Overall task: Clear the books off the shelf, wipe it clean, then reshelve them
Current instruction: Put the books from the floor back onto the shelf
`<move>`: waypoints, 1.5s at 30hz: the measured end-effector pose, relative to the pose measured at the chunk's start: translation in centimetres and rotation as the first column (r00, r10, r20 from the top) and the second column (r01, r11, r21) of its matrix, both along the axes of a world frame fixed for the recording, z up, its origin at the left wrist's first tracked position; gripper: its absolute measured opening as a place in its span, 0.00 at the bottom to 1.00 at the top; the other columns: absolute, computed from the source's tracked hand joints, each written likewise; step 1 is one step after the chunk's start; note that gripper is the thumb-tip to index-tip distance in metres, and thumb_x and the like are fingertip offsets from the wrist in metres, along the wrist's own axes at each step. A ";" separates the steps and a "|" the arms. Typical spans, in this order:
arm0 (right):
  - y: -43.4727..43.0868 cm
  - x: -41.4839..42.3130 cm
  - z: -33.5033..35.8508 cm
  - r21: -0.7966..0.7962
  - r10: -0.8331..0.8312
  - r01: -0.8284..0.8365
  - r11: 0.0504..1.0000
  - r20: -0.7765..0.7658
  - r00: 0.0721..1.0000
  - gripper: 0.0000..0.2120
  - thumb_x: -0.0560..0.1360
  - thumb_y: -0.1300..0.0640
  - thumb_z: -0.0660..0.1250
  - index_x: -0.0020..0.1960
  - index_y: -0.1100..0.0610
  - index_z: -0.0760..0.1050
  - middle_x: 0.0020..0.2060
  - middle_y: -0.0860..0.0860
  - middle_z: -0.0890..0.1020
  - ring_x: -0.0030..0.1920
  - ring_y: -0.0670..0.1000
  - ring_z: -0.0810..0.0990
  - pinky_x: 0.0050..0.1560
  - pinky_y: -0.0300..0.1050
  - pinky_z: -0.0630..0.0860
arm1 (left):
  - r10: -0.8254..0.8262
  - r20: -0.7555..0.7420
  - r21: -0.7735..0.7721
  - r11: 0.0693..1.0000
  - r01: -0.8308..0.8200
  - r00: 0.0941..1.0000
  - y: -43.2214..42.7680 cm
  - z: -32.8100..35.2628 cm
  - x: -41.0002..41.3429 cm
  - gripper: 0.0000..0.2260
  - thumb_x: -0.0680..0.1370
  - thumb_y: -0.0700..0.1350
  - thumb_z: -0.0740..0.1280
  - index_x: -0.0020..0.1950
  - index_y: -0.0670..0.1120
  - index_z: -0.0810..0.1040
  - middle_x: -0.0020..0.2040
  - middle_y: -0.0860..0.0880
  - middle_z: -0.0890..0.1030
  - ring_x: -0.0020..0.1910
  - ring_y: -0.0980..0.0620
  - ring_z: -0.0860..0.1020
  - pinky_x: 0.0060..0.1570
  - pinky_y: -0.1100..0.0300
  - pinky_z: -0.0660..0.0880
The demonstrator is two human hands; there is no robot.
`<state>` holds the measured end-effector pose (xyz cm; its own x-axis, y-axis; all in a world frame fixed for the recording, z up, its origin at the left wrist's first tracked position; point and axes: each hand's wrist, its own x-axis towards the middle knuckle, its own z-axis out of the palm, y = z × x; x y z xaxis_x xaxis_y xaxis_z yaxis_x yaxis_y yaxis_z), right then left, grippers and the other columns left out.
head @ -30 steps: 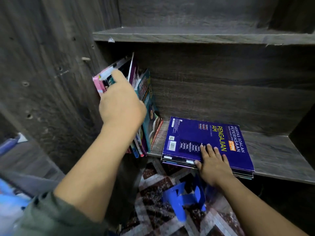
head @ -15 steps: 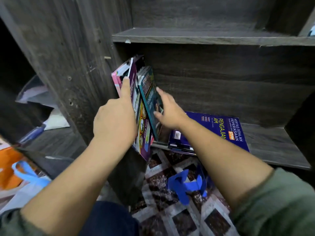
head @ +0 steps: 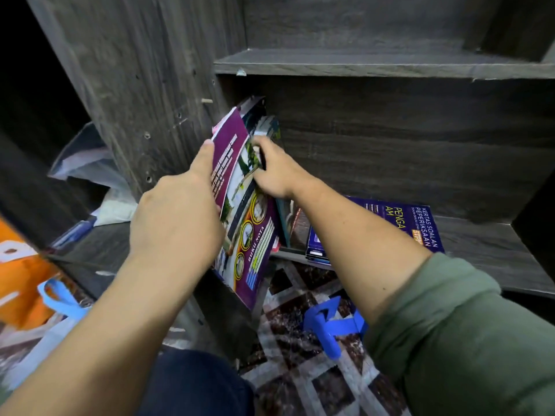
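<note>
Right hand [head: 279,175], gone from the flat blue exam book [head: 420,223], now grips the leaning books [head: 270,127] while left hand [head: 177,217] clasps the purple book [head: 255,244] tipping off the shelf [head: 495,244]: clearing continues.

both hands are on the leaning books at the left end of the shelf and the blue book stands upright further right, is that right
Not quite: the blue book lies flat on the shelf, not upright, as the head view shows. The rest holds: the left hand and the right hand both grip the leaning books at the shelf's left end.
</note>
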<state>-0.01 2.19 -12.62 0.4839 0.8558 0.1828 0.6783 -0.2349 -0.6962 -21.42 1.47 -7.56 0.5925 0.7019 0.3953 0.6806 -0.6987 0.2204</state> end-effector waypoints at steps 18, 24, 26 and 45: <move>-4.4 3.2 -0.6 0.179 -0.293 0.307 0.935 -0.101 0.951 0.16 0.71 0.59 0.69 0.51 0.50 0.63 0.48 0.54 0.78 0.28 0.50 0.69 0.30 0.44 0.69 | -0.051 -0.210 0.126 0.989 0.079 0.976 2.6 2.7 3.1 0.28 0.73 0.43 0.70 0.70 0.59 0.67 0.56 0.42 0.79 0.54 0.36 0.77 0.48 0.49 0.75; -6.6 4.0 -1.1 0.196 -0.355 0.370 0.908 -0.104 0.929 0.17 0.72 0.62 0.68 0.52 0.49 0.63 0.55 0.49 0.74 0.27 0.48 0.69 0.27 0.42 0.71 | -0.081 -0.172 0.194 0.974 0.114 0.982 2.7 4.8 5.6 0.25 0.73 0.44 0.70 0.68 0.54 0.71 0.59 0.42 0.78 0.57 0.36 0.76 0.50 0.49 0.74; -7.0 4.0 -1.2 0.199 -0.357 0.375 0.906 -0.119 0.926 0.17 0.72 0.62 0.68 0.52 0.49 0.63 0.56 0.53 0.75 0.27 0.48 0.68 0.28 0.43 0.72 | -0.077 -0.128 0.213 0.972 0.103 0.989 2.8 4.4 7.5 0.25 0.73 0.43 0.69 0.69 0.54 0.69 0.59 0.40 0.77 0.56 0.35 0.76 0.50 0.48 0.74; -3.3 2.0 -5.3 0.016 -0.044 0.048 0.999 -0.199 0.979 0.56 0.71 0.49 0.75 0.75 0.40 0.30 0.71 0.57 0.70 0.67 0.56 0.73 0.68 0.51 0.68 | -0.341 0.419 0.228 0.937 0.266 0.841 7.5 -8.7 11.4 0.30 0.81 0.42 0.55 0.78 0.37 0.43 0.79 0.39 0.47 0.78 0.42 0.45 0.76 0.49 0.45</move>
